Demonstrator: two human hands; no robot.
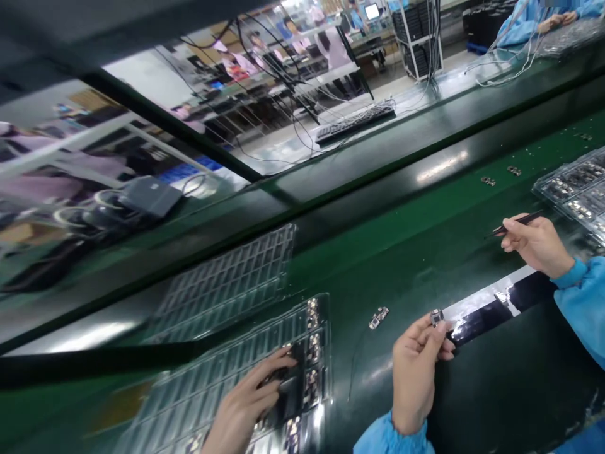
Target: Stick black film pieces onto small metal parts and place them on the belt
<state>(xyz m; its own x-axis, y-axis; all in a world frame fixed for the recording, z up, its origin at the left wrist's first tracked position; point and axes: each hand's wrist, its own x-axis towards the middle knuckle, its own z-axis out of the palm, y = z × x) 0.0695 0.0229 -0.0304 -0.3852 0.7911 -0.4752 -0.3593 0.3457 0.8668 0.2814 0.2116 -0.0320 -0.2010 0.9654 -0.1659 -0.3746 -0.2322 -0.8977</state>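
Observation:
My left hand (416,369), in a blue sleeve, is closed in a pinch on a small electronic part (437,317), held just above the end of a black glossy strip with a white edge (491,304). Farther right, my right hand (536,244) grips black tweezers (517,222) whose tips point left over the green belt (401,252). A small circuit board (378,317) lies loose on the belt left of my left hand. Another person's bare hand (246,403) rests on a clear tray of small boards (302,315) at the bottom.
A second clear tray (227,284) lies behind the first. More trays of boards (576,189) sit at the right edge, with two loose parts (488,181) on the belt near them. A keyboard (354,120) and cables lie beyond. A person in blue (529,22) works top right.

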